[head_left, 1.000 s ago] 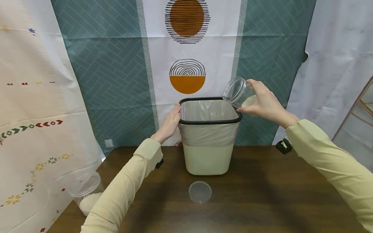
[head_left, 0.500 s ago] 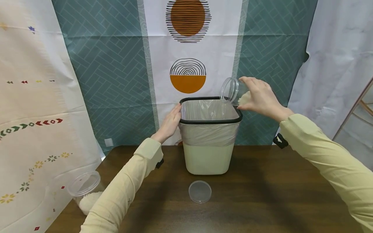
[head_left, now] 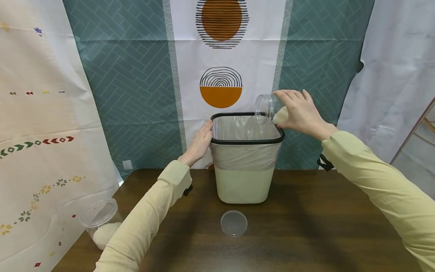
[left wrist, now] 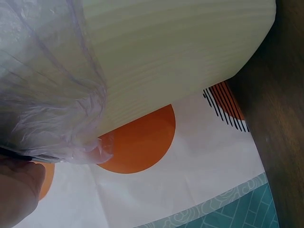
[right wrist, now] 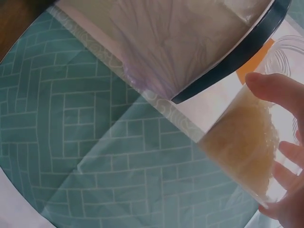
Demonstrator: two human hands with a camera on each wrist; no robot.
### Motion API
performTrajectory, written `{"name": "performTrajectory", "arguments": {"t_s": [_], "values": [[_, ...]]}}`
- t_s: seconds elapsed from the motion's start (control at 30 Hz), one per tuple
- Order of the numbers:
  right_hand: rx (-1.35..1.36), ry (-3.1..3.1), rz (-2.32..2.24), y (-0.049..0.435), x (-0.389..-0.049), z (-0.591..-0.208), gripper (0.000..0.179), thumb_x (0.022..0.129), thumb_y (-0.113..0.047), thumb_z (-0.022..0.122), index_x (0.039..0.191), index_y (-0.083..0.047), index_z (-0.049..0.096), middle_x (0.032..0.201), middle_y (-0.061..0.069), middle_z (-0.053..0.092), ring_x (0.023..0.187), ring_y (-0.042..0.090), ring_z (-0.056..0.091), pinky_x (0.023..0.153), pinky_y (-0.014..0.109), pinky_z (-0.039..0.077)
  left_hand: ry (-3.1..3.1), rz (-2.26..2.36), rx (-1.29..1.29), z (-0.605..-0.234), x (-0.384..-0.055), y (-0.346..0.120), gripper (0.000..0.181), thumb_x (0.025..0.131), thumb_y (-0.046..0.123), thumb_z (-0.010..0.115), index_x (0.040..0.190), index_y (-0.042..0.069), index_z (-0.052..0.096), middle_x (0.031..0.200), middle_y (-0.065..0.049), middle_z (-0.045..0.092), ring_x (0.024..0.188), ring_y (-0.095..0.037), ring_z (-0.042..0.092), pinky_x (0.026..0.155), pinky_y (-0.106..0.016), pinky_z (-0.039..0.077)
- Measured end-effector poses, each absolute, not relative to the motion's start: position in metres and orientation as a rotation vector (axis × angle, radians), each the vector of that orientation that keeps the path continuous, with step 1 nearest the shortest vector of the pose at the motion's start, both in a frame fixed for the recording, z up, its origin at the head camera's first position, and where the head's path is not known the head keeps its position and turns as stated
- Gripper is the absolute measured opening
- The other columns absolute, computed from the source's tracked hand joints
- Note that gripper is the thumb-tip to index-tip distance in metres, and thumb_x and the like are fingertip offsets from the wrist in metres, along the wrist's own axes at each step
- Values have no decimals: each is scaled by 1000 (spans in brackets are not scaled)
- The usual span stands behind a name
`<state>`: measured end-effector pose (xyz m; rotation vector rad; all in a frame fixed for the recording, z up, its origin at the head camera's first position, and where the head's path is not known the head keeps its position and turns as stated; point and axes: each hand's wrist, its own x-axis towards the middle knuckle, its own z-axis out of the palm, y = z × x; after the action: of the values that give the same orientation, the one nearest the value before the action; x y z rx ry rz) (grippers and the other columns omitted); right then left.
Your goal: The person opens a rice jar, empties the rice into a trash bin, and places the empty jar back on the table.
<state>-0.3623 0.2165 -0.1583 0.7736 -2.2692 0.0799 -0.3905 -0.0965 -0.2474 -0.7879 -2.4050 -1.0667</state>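
In the head view my right hand (head_left: 300, 113) grips a clear plastic jar (head_left: 268, 102) by its sides. Tipped sideways, the jar has its uncapped mouth over the right rear part of a pale bin (head_left: 242, 185). White grains like rice (head_left: 280, 115) lie heaped toward its base; the right wrist view shows fingers (right wrist: 278, 92) wrapped around the jar. My left hand (head_left: 198, 145) rests on the left side of the bin's black rim (head_left: 247, 142), fingers nearly straight. A thin plastic liner (head_left: 234, 128) covers the bin's inside and folds over its upper wall.
A round clear lid (head_left: 234, 223) lies on the brown table (head_left: 289, 234) in front of the bin. Another clear jar (head_left: 90, 219) with white grains stands at the left edge, partly behind the left sleeve. Patterned cloths (head_left: 119, 94) hang behind and beside the table.
The right hand has moved left, tilting the jar further so its mouth now faces sideways over the bin. Its grains have shifted slightly along the wall. The left hand stays at the rim.
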Motion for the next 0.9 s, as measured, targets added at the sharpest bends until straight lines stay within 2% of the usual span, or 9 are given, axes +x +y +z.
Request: {"name": "performTrajectory", "arguments": {"t_s": [0.3, 0.63, 0.9], "values": [[823, -2259, 17, 211, -364, -158, 88, 55, -7, 85, 130, -3, 39, 126, 21, 41, 117, 39, 33, 99, 55, 5, -2409, -1052, -781, -247, -390, -97, 51, 93, 17, 22, 136, -8, 30, 143, -17, 24, 131, -23, 18, 103, -28, 12], [859, -2239, -67, 211, -365, -158, 89, 52, -5, 85, 129, -1, 40, 125, 20, 42, 115, 39, 34, 99, 54, 11, -2433, -1054, -778, -246, -390, -96, 51, 93, 18, 21, 138, -5, 28, 144, -15, 22, 131, -20, 16, 103, -27, 11], [906, -2205, -127, 211, -367, -160, 87, 52, 2, 83, 128, 0, 41, 124, 20, 42, 113, 40, 35, 99, 54, 12, -2433, -1029, -777, -246, -390, -97, 52, 92, 17, 19, 137, -7, 29, 144, -16, 23, 131, -24, 17, 103, -27, 12]]}}
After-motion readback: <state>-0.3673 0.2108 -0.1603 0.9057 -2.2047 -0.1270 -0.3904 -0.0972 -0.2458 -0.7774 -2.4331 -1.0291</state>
